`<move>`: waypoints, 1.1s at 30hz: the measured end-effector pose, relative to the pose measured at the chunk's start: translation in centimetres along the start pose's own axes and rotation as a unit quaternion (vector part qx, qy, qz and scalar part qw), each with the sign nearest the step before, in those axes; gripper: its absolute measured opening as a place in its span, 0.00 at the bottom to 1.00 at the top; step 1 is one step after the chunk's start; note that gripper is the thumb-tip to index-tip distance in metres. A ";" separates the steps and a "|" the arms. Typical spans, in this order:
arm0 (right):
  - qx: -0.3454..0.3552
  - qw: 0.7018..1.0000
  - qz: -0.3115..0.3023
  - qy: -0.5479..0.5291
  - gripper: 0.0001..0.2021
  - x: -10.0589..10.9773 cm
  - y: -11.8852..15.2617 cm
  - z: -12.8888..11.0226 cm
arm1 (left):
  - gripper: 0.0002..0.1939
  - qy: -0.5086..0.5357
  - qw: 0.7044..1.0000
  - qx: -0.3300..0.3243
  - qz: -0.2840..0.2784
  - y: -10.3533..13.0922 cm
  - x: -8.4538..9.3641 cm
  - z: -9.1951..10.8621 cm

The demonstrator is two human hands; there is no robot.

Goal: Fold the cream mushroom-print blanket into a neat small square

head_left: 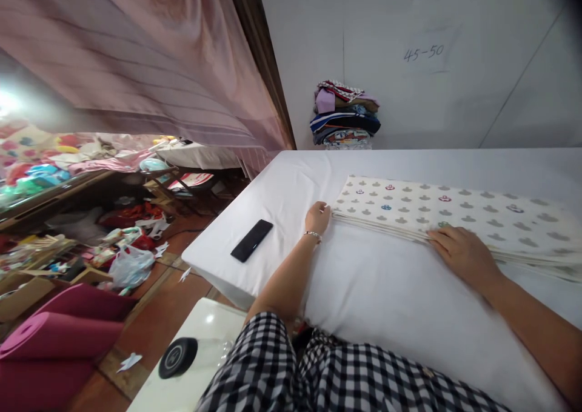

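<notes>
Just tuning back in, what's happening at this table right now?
The person's left hand is at the near left corner of a folded patterned cloth, and the right hand rests along its near edge. The cloth lies flat in layers on a white-covered table. A black phone-like object lies left of the left hand; whether that hand grips the corner isn't clear.

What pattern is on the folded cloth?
Folded cloth: grey and some coloured motifs on off-white; head view.
</notes>
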State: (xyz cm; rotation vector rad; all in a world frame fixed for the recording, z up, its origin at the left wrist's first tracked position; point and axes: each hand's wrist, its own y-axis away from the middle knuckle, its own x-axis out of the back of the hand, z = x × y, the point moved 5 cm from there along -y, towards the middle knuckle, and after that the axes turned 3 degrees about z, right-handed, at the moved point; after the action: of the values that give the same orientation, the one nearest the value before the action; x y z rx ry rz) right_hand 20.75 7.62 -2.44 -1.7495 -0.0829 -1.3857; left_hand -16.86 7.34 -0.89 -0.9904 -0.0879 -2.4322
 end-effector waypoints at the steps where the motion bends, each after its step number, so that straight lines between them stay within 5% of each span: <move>1: 0.001 1.000 0.000 0.000 0.17 0.0 0.0 0.0 | 0.11 -0.006 1.000 0.010 0.006 0.1 0.1 0.1; 5: 0.002 1.000 0.003 0.002 0.17 0.1 -0.1 -0.1 | 0.07 -0.007 1.000 -0.001 -0.009 0.6 0.3 0.6; 11: 0.004 1.000 0.025 0.002 0.15 0.3 -0.1 -0.3 | 0.16 -0.014 0.996 -0.055 -0.063 1.1 0.2 1.0; 22: -0.002 0.999 0.028 -0.032 0.14 0.1 0.3 0.1 | 0.05 -0.100 0.993 -0.068 -0.012 1.0 -0.5 1.6; 29: -0.035 0.995 -0.011 -0.094 0.15 1.7 -0.2 -1.1 | 0.05 -0.136 0.989 -0.053 -0.030 0.2 -0.6 1.2; 33: -0.054 0.992 -0.036 -0.110 0.15 3.4 0.8 0.4 | 0.06 -0.133 0.988 -0.073 -0.039 -0.4 -0.5 1.1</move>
State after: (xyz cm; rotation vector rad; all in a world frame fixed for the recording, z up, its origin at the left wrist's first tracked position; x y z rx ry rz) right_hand 22.79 5.89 -0.16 -2.0035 -0.1970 -1.2623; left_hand -16.01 8.19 -0.37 -1.3985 -0.0414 -2.3899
